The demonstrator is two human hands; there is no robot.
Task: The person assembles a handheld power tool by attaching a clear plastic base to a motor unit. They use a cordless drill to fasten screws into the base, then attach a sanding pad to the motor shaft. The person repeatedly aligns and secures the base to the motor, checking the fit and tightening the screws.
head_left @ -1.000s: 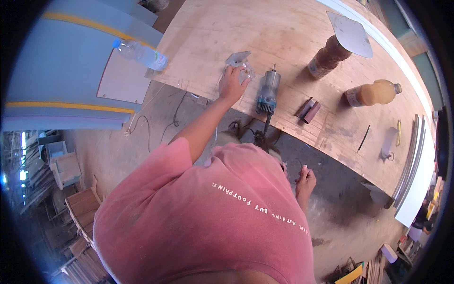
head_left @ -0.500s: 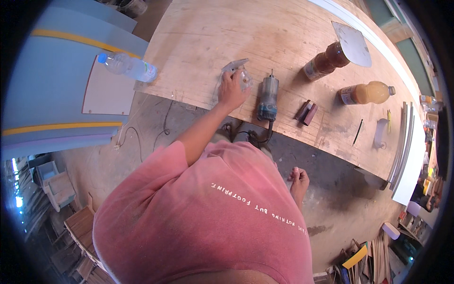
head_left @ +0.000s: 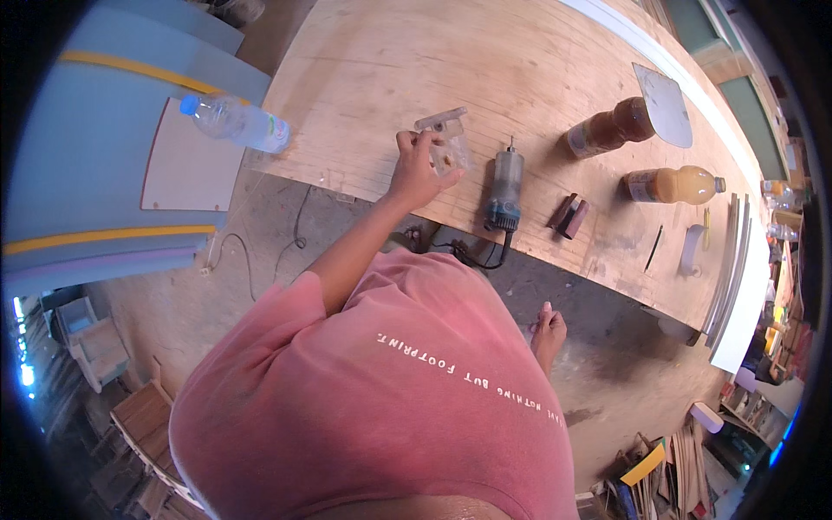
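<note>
My left hand (head_left: pixel 418 172) reaches over the near edge of the wooden table, its fingers and thumb closed around a clear plastic router base (head_left: pixel 451 152) with holes in it. Just right of it a trim router (head_left: pixel 505 186) lies on the table, its shaft pointing away from me and its cord hanging over the edge. My right hand (head_left: pixel 548 334) hangs low beside my body, below the table edge, fingers curled and thumb up; what it holds, if anything, is hidden.
On the plywood table (head_left: pixel 364 78) are a dark red block (head_left: pixel 568 217), a black pencil (head_left: pixel 654 248), a brown bottle (head_left: pixel 611 128) beside a grey plate (head_left: pixel 666 104), and a yellowish bottle (head_left: pixel 676 185). A water bottle (head_left: pixel 234 123) lies at the left, near blue panels (head_left: pixel 104 147).
My left hand has shifted its grip, so more of the router base shows beside the fingers. The right hand's thumb now points up more. The whole view has shifted slightly.
</note>
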